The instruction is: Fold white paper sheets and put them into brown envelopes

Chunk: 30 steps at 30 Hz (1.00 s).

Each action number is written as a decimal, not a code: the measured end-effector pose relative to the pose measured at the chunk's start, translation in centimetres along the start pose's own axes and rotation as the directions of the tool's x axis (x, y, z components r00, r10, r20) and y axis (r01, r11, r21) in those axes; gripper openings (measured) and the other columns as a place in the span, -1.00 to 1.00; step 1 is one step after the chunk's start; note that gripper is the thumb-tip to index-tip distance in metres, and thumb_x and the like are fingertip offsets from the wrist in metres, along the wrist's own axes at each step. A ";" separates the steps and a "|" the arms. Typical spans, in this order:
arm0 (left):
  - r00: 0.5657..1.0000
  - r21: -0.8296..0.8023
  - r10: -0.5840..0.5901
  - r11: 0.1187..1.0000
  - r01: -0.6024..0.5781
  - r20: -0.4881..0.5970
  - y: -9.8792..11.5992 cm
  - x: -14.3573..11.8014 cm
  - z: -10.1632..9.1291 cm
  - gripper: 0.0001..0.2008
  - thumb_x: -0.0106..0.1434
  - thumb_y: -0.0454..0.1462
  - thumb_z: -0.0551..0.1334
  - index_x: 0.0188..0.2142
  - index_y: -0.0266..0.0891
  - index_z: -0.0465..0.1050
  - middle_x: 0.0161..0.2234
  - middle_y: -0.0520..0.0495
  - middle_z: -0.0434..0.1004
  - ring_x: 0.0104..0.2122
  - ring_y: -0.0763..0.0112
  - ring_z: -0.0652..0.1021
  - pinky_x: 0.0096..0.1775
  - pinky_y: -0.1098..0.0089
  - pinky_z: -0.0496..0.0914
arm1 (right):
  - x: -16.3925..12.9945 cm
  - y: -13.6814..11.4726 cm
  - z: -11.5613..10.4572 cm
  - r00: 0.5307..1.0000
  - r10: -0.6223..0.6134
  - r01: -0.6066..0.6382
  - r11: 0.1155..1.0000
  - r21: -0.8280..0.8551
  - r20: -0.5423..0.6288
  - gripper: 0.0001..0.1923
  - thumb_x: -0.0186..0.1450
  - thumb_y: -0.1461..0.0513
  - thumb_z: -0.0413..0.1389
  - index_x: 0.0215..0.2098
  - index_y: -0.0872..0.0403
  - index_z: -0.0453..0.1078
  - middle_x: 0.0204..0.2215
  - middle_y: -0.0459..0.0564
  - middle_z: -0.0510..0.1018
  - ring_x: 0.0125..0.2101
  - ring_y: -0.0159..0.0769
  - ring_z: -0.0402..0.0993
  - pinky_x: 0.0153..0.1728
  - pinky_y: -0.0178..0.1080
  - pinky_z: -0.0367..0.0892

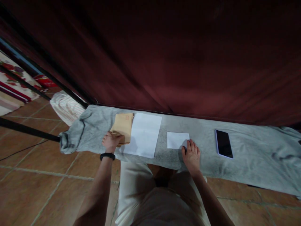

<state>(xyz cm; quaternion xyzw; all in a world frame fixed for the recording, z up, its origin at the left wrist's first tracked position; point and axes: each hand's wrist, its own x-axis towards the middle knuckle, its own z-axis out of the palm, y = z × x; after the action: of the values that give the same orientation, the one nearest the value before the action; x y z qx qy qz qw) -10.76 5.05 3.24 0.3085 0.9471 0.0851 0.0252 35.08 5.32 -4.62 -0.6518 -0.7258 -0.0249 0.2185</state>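
Note:
At the lower left edge of a small stack of brown envelopes [124, 124] is my left hand [112, 140], closed on that edge with the thumb lying across the top. White paper sheets [146, 135] lie flat just to the right of the envelopes, partly against them. Farther right, a small white rectangle of paper [176, 140] lies by itself on the grey cloth. My right hand [191, 153] rests at its lower right corner, fingers stretched forward and thumb apart, the fingertips at the paper's edge.
A phone [224, 143] with a dark screen lies right of my right hand. Grey cloth [202, 125] covers the narrow surface. Behind it hangs a dark red curtain [176, 69]. Black metal bars [30, 129] and striped fabric [67, 106] are at the left, above a tiled floor [47, 175].

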 end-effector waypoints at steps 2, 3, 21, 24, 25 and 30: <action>1.000 -0.023 0.008 1.000 -0.009 -0.014 -0.1 -0.2 -0.2 -0.22 0.05 0.03 0.37 0.13 -0.37 0.23 0.10 -0.54 0.40 0.11 -0.29 0.45 0.02 0.01 0.32 | -0.1 0.1 0.1 1.000 -0.003 0.003 1.000 0.005 -0.007 -0.43 0.48 0.09 -0.15 0.33 0.24 0.23 0.30 0.31 0.34 0.26 0.10 0.23 0.24 0.13 0.10; 1.000 -0.043 0.005 0.999 -0.006 -0.025 -0.1 -0.2 -0.3 -0.23 0.05 0.02 0.36 0.13 -0.35 0.23 0.10 -0.53 0.40 0.12 -0.29 0.45 0.03 0.01 0.31 | -0.1 0.1 0.2 1.000 -0.004 0.004 1.000 0.007 -0.009 -0.43 0.49 0.08 -0.15 0.33 0.23 0.22 0.30 0.31 0.34 0.26 0.10 0.23 0.24 0.14 0.10; 0.987 -0.866 -0.074 0.475 0.160 0.141 -0.9 -0.1 -3.5 -0.73 0.02 -0.22 0.33 -0.51 -0.14 0.18 -0.57 0.12 0.32 -0.42 0.36 0.52 -0.35 0.37 0.44 | -0.3 0.4 0.6 1.000 -0.018 0.018 1.000 -0.014 -0.018 -0.43 0.49 0.08 -0.16 0.34 0.23 0.21 0.31 0.30 0.33 0.27 0.08 0.22 0.25 0.13 0.10; 0.973 -0.924 -0.034 0.309 0.226 0.227 0.3 -1.8 -4.2 -0.71 0.05 -0.24 0.37 -0.53 -0.16 0.23 -0.56 0.08 0.41 -0.44 0.39 0.54 -0.38 0.39 0.47 | -0.3 0.5 0.6 1.000 -0.021 0.021 1.000 0.008 -0.022 -0.43 0.50 0.08 -0.16 0.34 0.24 0.21 0.30 0.31 0.33 0.26 0.08 0.22 0.25 0.13 0.09; 0.964 -0.933 -0.007 0.249 0.260 0.267 0.8 -2.6 -4.3 -0.73 0.05 -0.27 0.39 -0.52 -0.18 0.26 -0.53 0.05 0.47 -0.43 0.39 0.56 -0.37 0.39 0.48 | -0.3 0.5 0.6 0.999 -0.022 0.023 0.999 0.023 -0.023 -0.43 0.50 0.08 -0.16 0.34 0.24 0.21 0.30 0.32 0.33 0.26 0.09 0.22 0.26 0.14 0.10; 0.829 -0.820 0.204 -0.151 0.553 0.521 4.5 -8.0 -3.1 -0.73 -0.01 -0.47 0.45 -0.51 -0.25 0.37 -0.46 0.04 0.58 -0.47 0.51 0.56 -0.49 0.52 0.41 | 0.1 0.1 -0.5 0.998 0.007 0.005 0.979 0.203 -0.056 -0.45 0.50 0.06 -0.15 0.34 0.16 0.20 0.32 0.30 0.28 0.33 0.09 0.12 0.25 0.22 0.11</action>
<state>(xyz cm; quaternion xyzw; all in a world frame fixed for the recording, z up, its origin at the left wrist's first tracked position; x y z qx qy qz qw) -2.00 3.44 7.03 0.0503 0.5434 0.6741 0.4978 35.27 5.25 -4.18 -0.6255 -0.7179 0.0311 0.3041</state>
